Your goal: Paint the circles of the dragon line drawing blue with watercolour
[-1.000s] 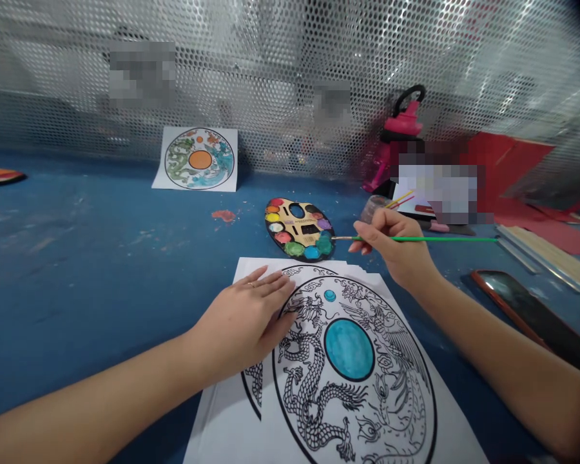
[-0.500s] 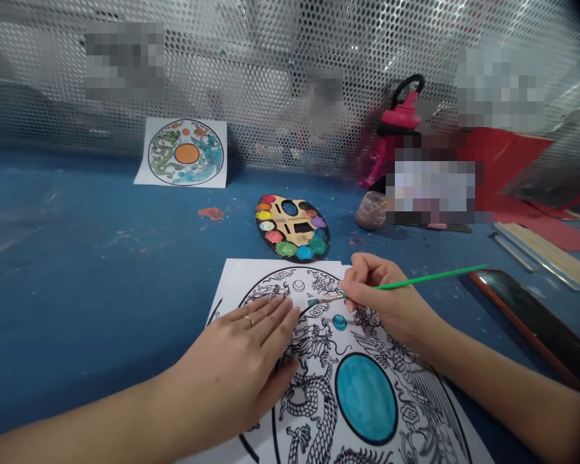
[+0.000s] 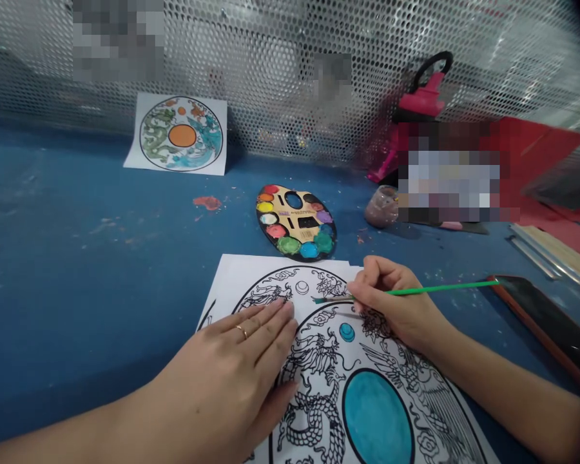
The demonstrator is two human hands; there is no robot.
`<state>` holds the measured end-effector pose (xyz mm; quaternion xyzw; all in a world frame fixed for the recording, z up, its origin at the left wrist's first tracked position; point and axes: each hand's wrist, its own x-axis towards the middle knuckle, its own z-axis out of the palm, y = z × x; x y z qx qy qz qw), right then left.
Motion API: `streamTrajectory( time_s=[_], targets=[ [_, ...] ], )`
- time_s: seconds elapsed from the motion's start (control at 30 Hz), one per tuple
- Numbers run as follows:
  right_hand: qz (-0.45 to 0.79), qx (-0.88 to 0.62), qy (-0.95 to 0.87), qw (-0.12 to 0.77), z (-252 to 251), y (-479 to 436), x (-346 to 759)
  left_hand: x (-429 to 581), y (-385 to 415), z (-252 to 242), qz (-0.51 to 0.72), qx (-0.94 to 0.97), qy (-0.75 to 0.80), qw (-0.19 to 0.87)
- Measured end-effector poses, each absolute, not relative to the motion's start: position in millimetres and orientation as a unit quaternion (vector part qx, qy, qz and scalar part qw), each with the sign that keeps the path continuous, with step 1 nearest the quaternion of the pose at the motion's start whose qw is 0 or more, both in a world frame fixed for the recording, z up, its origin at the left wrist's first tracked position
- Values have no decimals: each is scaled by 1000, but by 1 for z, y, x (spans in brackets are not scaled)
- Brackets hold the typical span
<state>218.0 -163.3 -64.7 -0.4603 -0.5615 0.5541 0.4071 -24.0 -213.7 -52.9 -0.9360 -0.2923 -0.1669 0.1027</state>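
A white sheet with a black dragon outline (image 3: 319, 361) lies on the blue table in front of me; its big centre disc (image 3: 377, 419) is painted turquoise. My left hand (image 3: 236, 367) lies flat on the sheet's left side, fingers stretched out, a ring on one finger. My right hand (image 3: 396, 306) pinches a thin green paintbrush (image 3: 439, 288), whose tip rests on the upper part of the drawing, just right of a small blank circle (image 3: 302, 287). A small turquoise dot (image 3: 347, 332) sits below the brush.
An oval paint palette (image 3: 296, 222) with several colour wells lies beyond the sheet. A finished coloured drawing (image 3: 180, 134) leans on the perforated metal screen (image 3: 270, 77). A murky water cup (image 3: 381, 206), a pink bottle (image 3: 423, 109), a dark phone (image 3: 555, 328) and wooden sticks (image 3: 555, 254) are on the right.
My right hand came back from the palette with the brush and set its tip on the upper part of the drawing. My left hand stayed flat on the sheet while the view tilted.
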Motion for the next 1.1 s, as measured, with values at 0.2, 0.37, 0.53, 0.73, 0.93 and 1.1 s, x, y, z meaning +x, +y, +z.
streamTrajectory(
  time_s=[0.2,0.37,0.53,0.73,0.93,1.1],
  targets=[
    [550,-461,-570,399,-64,-161,220,-25,-213,-55,-181,-933,-293,104],
    [525,-471,-597,381,-63,-164,218,-25,-213,-56,-190,-932,-297,88],
    [516,-475,-609,370,-63,-164,219,-25,-212,-55,-191,-933,-294,85],
    [517,-469,-616,364,-61,-164,219,-25,-214,-56,-189,-930,-305,75],
    [516,-463,-625,358,-62,-165,220,-24,-213,-57,-192,-931,-300,77],
    [514,-461,-628,360,-62,-164,221,-24,-212,-56,-186,-933,-297,79]
  ],
)
